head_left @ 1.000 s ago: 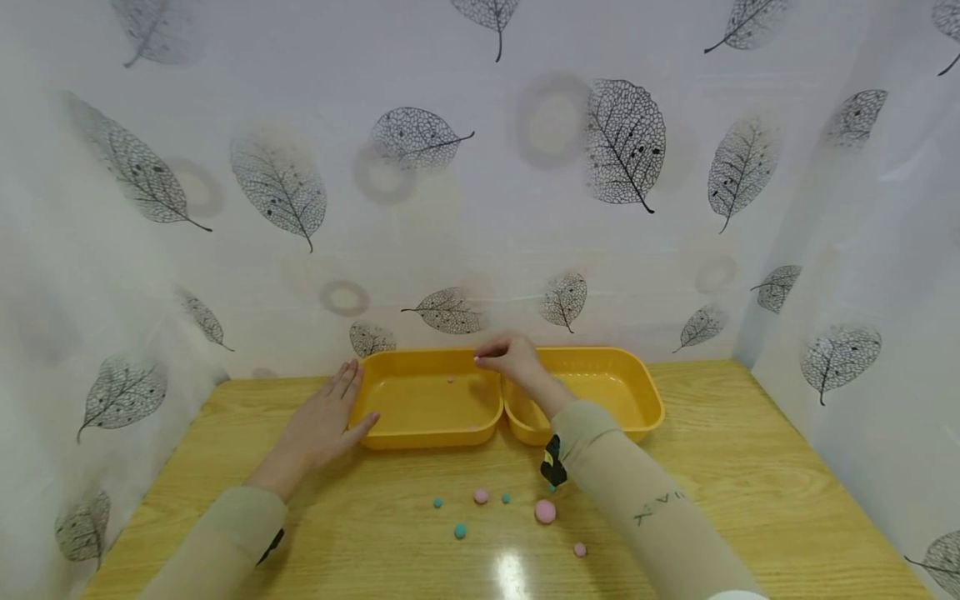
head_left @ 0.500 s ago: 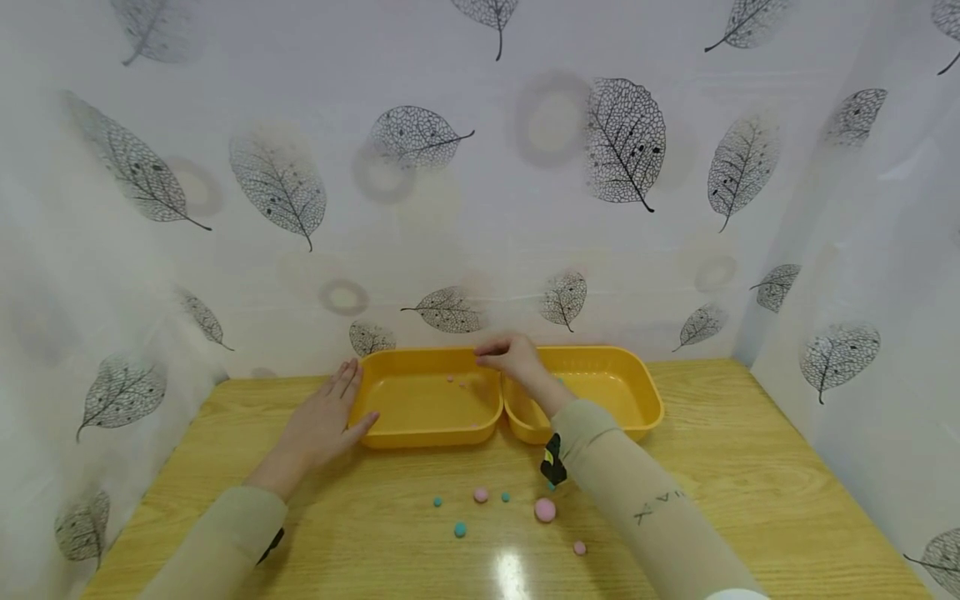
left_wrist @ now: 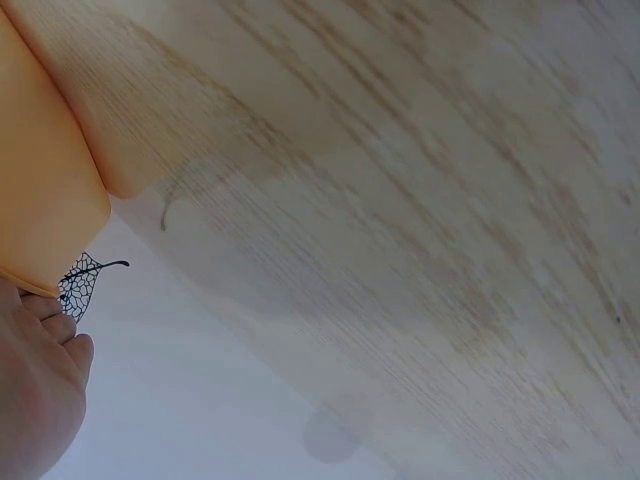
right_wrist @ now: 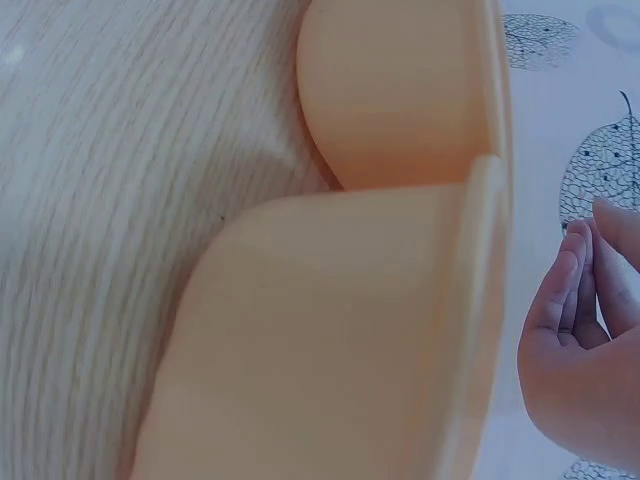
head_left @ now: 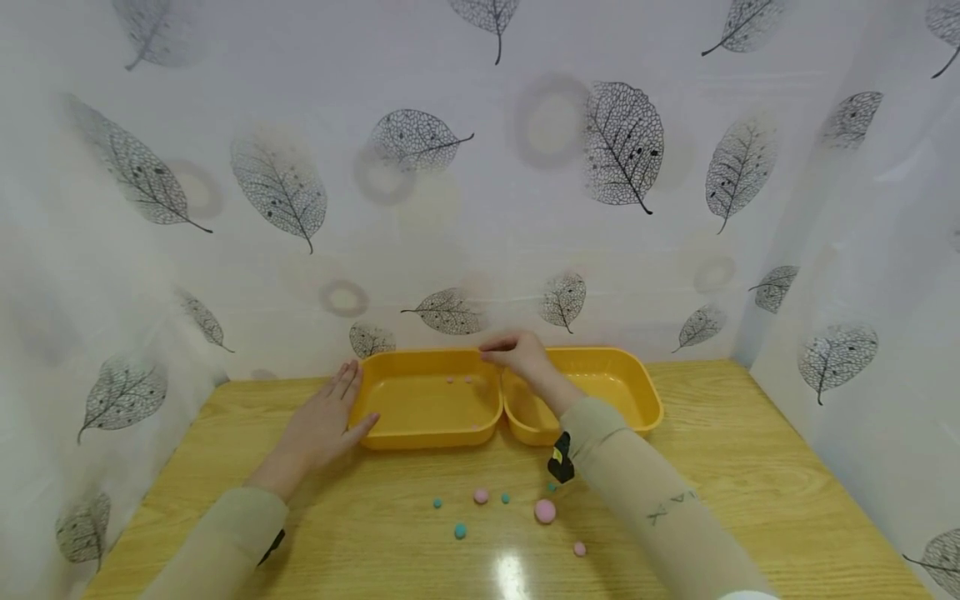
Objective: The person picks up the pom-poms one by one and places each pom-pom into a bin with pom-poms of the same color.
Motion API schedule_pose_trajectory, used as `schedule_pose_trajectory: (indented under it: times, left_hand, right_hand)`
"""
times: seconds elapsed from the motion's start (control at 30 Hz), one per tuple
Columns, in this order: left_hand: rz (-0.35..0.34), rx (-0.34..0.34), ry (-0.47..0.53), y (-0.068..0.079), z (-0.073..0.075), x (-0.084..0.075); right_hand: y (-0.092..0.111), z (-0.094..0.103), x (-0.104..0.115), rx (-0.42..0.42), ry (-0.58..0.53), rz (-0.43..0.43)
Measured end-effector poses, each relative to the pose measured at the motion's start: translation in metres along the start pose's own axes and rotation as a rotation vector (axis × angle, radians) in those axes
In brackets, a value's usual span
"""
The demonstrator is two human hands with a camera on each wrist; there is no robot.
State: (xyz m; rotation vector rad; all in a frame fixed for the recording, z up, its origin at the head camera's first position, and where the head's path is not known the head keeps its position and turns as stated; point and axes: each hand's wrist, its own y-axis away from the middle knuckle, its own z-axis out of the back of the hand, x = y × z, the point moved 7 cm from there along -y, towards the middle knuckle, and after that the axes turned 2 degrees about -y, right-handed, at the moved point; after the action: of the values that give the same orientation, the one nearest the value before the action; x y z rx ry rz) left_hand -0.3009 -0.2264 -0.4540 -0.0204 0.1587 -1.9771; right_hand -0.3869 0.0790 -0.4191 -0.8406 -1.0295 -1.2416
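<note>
My left hand lies with straight fingers against the left wall of the left yellow tray, its thumb over the near corner. My right hand hovers above the place where the two trays meet. In the right wrist view the fingertips are close together and the thumb stands a little apart, with nothing seen between them. Inside the left tray lie small pink balls. The right yellow tray is partly covered by my right hand and forearm.
On the wooden table in front of the trays lie loose balls: a large pink ball, smaller pink ones and several teal balls. A leaf-printed curtain hangs behind and at both sides.
The pink ball pinched in my right hand a second ago was let go and dropped into the left tray. My right hand has shifted slightly right; my left hand stays put.
</note>
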Motion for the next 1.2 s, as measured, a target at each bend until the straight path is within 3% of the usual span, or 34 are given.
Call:
schedule_pose_trajectory:
  times: [0.33, 0.67, 0.93, 1.2]
  left_hand:
    - [0.000, -0.007, -0.013, 0.001, 0.004, -0.002]
    - [-0.005, -0.022, -0.013, 0.001, 0.004, -0.003]
    - [0.002, -0.022, -0.006, 0.000, 0.003, -0.003]
    - [0.003, -0.021, -0.004, 0.000, 0.003, -0.002]
  right_hand:
    - [0.018, 0.017, 0.013, 0.053, -0.024, -0.002]
    - [0.043, 0.034, 0.021, 0.113, 0.030, 0.021]
    - [0.072, 0.046, 0.014, 0.197, 0.086, 0.023]
    - [0.104, 0.053, 0.006, 0.313, 0.105, 0.106]
